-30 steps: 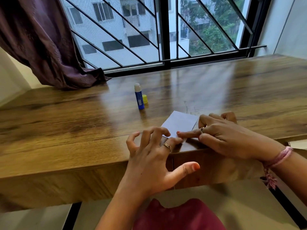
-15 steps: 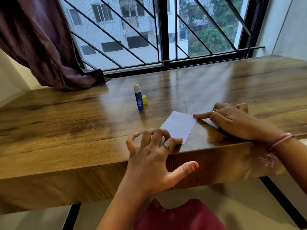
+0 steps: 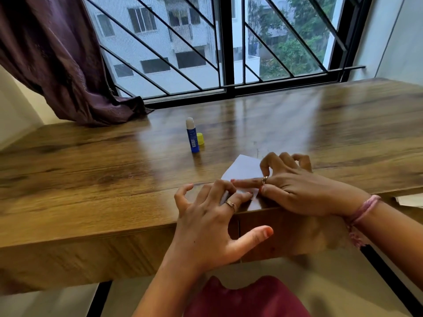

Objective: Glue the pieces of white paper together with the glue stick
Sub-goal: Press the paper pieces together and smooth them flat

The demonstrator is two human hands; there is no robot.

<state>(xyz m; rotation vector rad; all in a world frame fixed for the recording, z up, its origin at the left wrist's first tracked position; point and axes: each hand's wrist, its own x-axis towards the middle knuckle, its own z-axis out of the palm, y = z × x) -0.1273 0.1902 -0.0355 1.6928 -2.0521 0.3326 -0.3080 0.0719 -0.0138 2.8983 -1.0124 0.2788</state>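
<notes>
– Left hand (image 3: pixel 206 216) first: spread or closed?

– Spread, fingers arched, thumb out over the table (image 3: pixel 91 179) edge. Fingertips down on the near corner of the white paper (image 3: pixel 245 170), pinning it. Nothing held.

– And the right hand (image 3: pixel 295 191)?

– Just beside the left, almost touching it. Index finger stretched flat across the paper, pointing toward the left hand, pressing. Other fingers curled, tips on the far part of the sheet. Cannot tell whether the thumb nips the near edge or only rests there.

– Paper itself?

– Under both hands, right at the table edge. Long side running away from the hands and leaning slightly right; far corner poking out beyond the right knuckles. Likely two pieces overlapped and being pressed, though no seam visible under the fingers.

– Anything further right?

– Corner of more paper (image 3: pixel 409 200), well apart, past the right wrist.

– Glue stick?

– Beyond the hands and off to the left: glue stick (image 3: pixel 193 136) standing upright, uncapped, white tip showing. Yellow cap (image 3: pixel 200 138) just beside it, on its right.

– Nearer which hand?

– Nearer the left, by a little. Straight reach forward from the left fingertips; a cross-reach for the right. Probably best taken from above, around the blue barrel, with the other hand keeping the sheet pinned.
</notes>
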